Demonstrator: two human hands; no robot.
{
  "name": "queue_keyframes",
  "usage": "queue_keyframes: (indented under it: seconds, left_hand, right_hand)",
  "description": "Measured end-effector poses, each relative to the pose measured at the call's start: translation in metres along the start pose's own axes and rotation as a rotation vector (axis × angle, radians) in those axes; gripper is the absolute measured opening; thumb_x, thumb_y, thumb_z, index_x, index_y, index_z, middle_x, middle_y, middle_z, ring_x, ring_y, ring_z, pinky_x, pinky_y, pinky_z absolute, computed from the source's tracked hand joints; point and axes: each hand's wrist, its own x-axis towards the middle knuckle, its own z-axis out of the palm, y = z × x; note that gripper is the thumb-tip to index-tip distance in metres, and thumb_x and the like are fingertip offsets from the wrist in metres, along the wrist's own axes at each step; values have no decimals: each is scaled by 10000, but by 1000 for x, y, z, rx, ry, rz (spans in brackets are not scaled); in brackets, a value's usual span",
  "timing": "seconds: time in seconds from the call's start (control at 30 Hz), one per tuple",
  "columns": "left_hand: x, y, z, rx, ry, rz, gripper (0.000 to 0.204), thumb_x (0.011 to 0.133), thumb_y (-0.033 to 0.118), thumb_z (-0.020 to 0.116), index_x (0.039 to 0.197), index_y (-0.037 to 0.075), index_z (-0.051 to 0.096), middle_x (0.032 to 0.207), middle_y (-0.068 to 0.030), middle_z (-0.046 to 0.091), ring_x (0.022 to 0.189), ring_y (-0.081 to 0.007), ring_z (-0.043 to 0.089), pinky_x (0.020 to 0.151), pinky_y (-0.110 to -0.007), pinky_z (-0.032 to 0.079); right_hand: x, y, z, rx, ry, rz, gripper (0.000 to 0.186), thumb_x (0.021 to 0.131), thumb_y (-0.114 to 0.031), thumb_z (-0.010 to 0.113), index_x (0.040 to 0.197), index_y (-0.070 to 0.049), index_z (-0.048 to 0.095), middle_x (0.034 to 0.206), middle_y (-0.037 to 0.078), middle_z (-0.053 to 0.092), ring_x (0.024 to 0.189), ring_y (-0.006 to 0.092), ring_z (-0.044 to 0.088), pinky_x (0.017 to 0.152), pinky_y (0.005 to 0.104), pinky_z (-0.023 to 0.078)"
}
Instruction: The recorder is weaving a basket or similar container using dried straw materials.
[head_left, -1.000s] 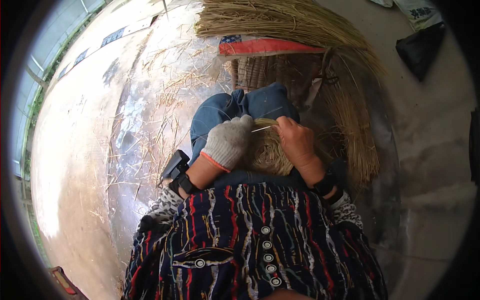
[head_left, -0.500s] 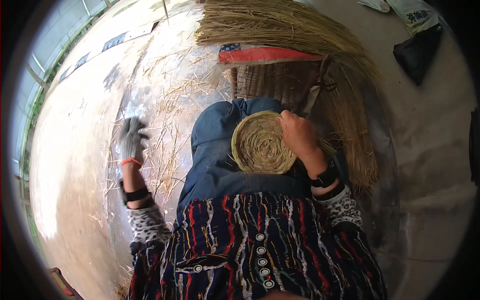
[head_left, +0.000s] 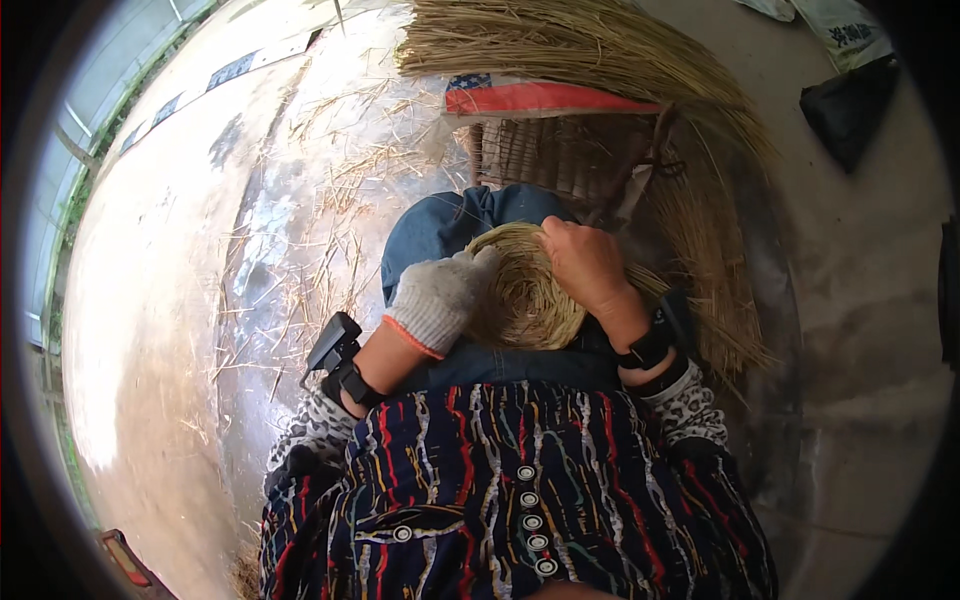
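A round, shallow basket of coiled straw [head_left: 530, 300] rests in my lap on blue trousers, its hollow side facing up. On its upper right rim my bare right hand [head_left: 590, 262] is closed, fingertips gripping the edge. My left hand [head_left: 440, 300], in a white knitted glove with an orange cuff, lies at the basket's left side. Its fingers curl over the left rim and are partly hidden by the glove's back. Both hands touch the basket at once.
Beyond my knees stands a wicker chair or frame [head_left: 545, 150] with a red cloth strip [head_left: 550, 97] along it. A big bundle of straw [head_left: 570, 45] lies behind, more straw [head_left: 715, 260] to the right. Loose stalks litter the floor at left. A black bag [head_left: 850, 110] lies far right.
My gloved left hand has come in from the far left, over the floor, to the basket's left rim. The right hand stays on the rim; the basket has tilted slightly.
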Motion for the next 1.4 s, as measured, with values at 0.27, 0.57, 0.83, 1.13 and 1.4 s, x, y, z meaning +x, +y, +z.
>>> queue_keyframes:
  seconds: [0.27, 0.57, 0.83, 1.13, 1.4]
  left_hand:
    - [17, 5, 12, 62, -73, 2, 176, 897, 150, 487, 1055, 104, 551, 878, -131, 668, 767, -305, 685, 572, -413, 535]
    - [16, 11, 15, 52, -29, -14, 174, 898, 194, 500, 1029, 104, 570, 835, -135, 658, 740, -308, 673, 585, -428, 524]
    - [35, 31, -11, -180, 627, 252, 329, 861, 209, 609, 1151, 56, 575, 1072, -158, 621, 937, -328, 623, 772, -373, 522]
    - [38, -38, -44, -1169, 370, 133, 355, 962, 261, 553, 1216, 13, 572, 1136, -94, 612, 1091, -166, 551, 979, -301, 418]
    - [43, -27, -57, -1255, -223, -299, 174, 880, 172, 646, 879, -1, 627, 767, 15, 599, 745, -66, 549, 650, -246, 473]
  right_hand:
    - [-4, 7, 0, 2, 24, 4, 213, 932, -246, 544, 843, -57, 506, 731, 153, 627, 689, 364, 629, 595, 466, 499]
    - [-6, -7, 5, -51, 21, -39, 174, 899, -236, 564, 832, -77, 540, 740, 127, 649, 678, 332, 655, 603, 448, 518]
    - [-7, -8, 0, -13, 140, -109, 102, 872, -197, 561, 867, -98, 537, 762, 103, 622, 683, 315, 653, 570, 440, 506]
    - [-7, 2, -30, -66, 407, -397, 189, 807, -220, 653, 811, -108, 501, 673, 55, 506, 563, 242, 577, 488, 361, 456]
    - [-9, 0, -24, -89, 345, -373, 215, 820, -250, 645, 789, -110, 485, 664, 52, 504, 559, 237, 578, 489, 356, 462]
